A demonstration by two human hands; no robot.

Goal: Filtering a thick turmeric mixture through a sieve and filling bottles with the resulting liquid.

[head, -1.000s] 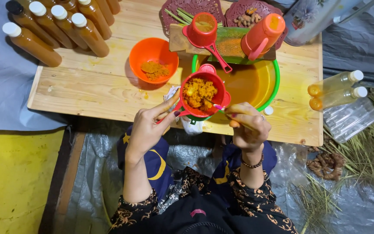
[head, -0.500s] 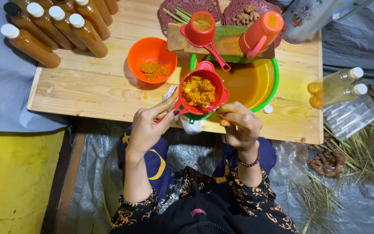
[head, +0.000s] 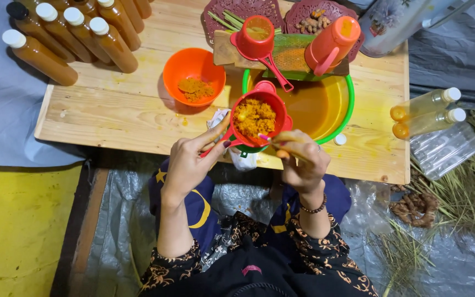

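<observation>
Holding a red strainer cup (head: 255, 116) by its handle, the left hand (head: 191, 162) keeps it lifted over the near rim of the green-rimmed basin (head: 349, 93) of yellow liquid. Its fingers are closed around the handle, thumb laid along it toward the cup. The handle's long axis slants from the cup down and left into that palm, so the cup lies up and to the right of the left hand. Yellow pulp (head: 254, 115) fills the cup.

The right hand (head: 302, 159) sits just right of the cup, fingers curled together on something slim at the rim; what it pinches I cannot tell. Both hands are close, but the right is nearer the pulp itself.

Room is tight beyond: a wooden board (head: 226, 50) bridges the basin's far side, carrying a red scoop (head: 258, 34) and an orange jug (head: 332, 39). An orange bowl (head: 192, 74) of powder stands to the left, well apart. The table edge (head: 138, 147) runs just under both wrists; bare wood lies left of the hands.
</observation>
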